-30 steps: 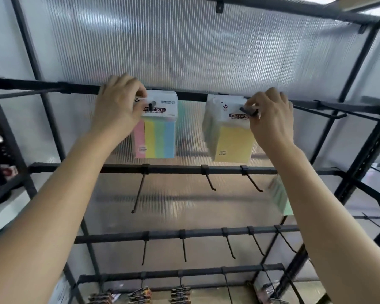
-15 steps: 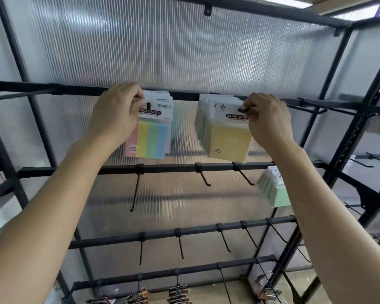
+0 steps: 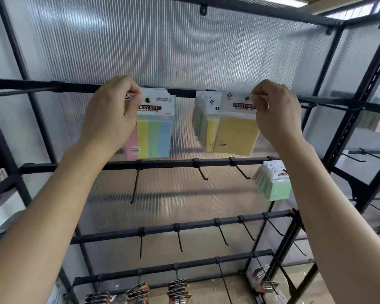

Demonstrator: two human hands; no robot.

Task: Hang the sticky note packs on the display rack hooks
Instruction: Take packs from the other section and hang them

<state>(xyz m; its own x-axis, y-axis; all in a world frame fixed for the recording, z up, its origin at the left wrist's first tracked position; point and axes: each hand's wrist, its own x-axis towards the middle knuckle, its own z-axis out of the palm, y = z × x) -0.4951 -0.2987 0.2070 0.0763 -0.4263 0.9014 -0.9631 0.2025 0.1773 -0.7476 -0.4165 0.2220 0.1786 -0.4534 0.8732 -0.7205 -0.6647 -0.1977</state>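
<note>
Upper centre of the frame, a striped sticky note pack (image 3: 155, 132) is pinched at its header by the left hand (image 3: 110, 113), with a hook (image 3: 147, 99) tip seen through its hole. A yellow pack (image 3: 235, 132) is pinched by the right hand (image 3: 274, 110). Its hole apparently has yet to be threaded, so alignment and a push back are likely needed.

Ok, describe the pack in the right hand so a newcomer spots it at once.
Find the rack's top bar. At the right-hand bunch of packs there, the right hand pinches the front pack by its white header. It is plain yellow, unlike the striped pack to its left and the green packs one bar lower.
</note>
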